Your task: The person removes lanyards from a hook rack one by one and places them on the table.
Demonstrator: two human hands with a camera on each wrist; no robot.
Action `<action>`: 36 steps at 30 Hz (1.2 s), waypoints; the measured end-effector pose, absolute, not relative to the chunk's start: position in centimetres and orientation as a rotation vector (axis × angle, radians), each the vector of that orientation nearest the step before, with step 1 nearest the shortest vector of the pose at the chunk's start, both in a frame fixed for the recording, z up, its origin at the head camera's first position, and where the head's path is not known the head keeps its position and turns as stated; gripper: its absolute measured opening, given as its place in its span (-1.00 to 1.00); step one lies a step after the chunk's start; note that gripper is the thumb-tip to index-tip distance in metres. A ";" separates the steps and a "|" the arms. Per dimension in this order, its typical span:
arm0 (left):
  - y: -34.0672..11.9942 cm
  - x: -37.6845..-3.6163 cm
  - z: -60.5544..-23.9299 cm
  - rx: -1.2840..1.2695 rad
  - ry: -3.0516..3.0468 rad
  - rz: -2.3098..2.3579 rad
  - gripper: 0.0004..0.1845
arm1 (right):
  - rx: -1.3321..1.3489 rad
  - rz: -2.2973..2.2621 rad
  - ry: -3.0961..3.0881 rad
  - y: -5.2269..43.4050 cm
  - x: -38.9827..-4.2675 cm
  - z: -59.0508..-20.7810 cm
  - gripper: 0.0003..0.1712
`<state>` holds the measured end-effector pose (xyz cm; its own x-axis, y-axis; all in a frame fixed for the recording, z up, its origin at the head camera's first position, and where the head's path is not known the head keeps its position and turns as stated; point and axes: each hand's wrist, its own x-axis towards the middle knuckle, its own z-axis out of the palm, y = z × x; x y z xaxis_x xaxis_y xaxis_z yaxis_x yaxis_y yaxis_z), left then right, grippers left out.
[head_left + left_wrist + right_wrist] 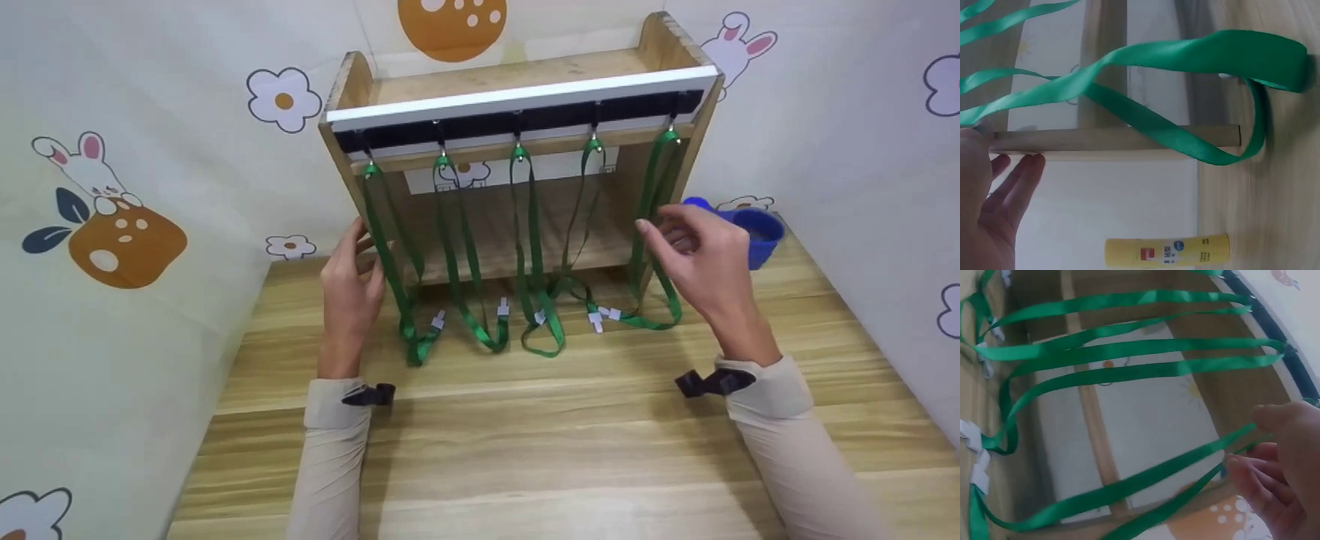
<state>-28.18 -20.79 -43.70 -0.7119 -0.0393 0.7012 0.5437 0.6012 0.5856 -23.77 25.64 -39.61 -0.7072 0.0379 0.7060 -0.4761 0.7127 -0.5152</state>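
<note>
A wooden rack (517, 73) stands on the table with a black hook rail across its front. Several green lanyards hang from the hooks, and their white clips trail on the table. My left hand (358, 251) is at the rack's left side post, beside the leftmost lanyard (391, 259). In the left wrist view its fingers (1019, 180) are straight and hold nothing, and that lanyard's (1185, 53) loop lies in front. My right hand (660, 229) hovers by the rightmost lanyard (651, 184). Its fingers (1244, 475) are relaxed, their tips at the strap (1129, 486).
A blue cup (756, 234) stands behind my right hand beside the rack. A yellow labelled tube (1168, 251) lies near the rack on my left. Patterned walls close in on the left, back and right. The wooden table (562, 450) stretches toward me.
</note>
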 end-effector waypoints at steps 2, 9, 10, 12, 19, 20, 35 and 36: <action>-20.6 -28.1 -43.5 -0.398 -2.141 -1.106 -0.42 | 0.326 0.929 -2.204 25.2 -23.8 -39.9 -0.59; -20.6 -27.7 -43.2 -0.376 -2.144 -1.121 -0.44 | 0.278 0.956 -2.155 24.3 -24.0 -40.8 -0.60; -20.6 -27.7 -43.3 -0.375 -2.143 -1.119 -0.44 | 0.271 0.955 -2.136 24.3 -24.0 -40.8 -0.61; -20.6 -27.7 -43.3 -0.377 -2.135 -1.110 -0.46 | 0.270 0.955 -2.096 24.3 -24.0 -40.9 -0.64; -20.6 -28.1 -43.6 -0.401 -2.087 -1.129 -0.51 | 0.256 0.992 -2.071 24.0 -24.1 -40.9 -0.64; -20.6 -28.1 -43.6 -0.401 -2.084 -1.132 -0.51 | 0.250 0.997 -2.076 23.9 -24.2 -40.9 -0.63; -20.3 -28.0 -43.6 -0.351 -2.121 -1.118 -0.50 | 0.272 1.031 -1.814 23.2 -24.1 -39.7 -0.84; -20.3 -28.0 -43.6 -0.350 -2.123 -1.118 -0.50 | 0.283 1.030 -1.775 23.3 -24.0 -39.4 -0.86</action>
